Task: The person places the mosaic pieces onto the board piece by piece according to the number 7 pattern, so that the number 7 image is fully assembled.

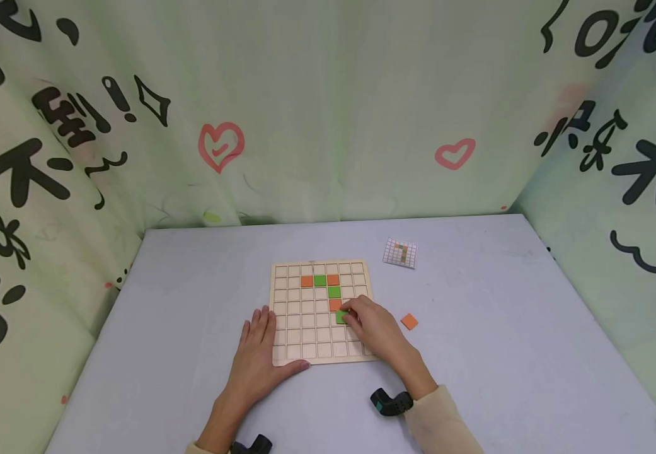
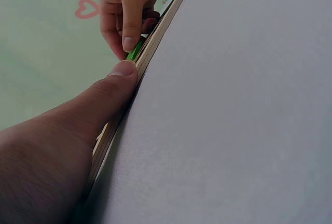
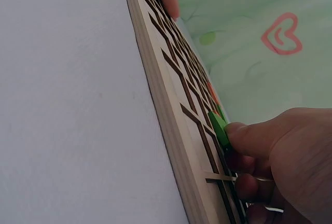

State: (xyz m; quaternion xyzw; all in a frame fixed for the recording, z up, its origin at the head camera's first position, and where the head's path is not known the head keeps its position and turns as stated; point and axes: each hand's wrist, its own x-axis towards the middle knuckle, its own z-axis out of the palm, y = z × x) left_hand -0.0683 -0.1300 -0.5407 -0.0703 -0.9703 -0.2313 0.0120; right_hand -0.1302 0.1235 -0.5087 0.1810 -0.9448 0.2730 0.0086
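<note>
A wooden grid board lies flat on the table, with orange and green square tiles in some of its cells. Three tiles form a short row near the top, and a green tile and an orange tile run down from its right end. Between thumb and fingers, my right hand pinches a green tile, tilted at the board just below that orange one. My left hand rests along the board's lower left corner, fingers straight on the left edge and thumb on the near edge.
A loose orange tile lies on the table right of the board. Behind it sits a small pattern card showing a grid with coloured squares. A curtain with writing and hearts surrounds the white table.
</note>
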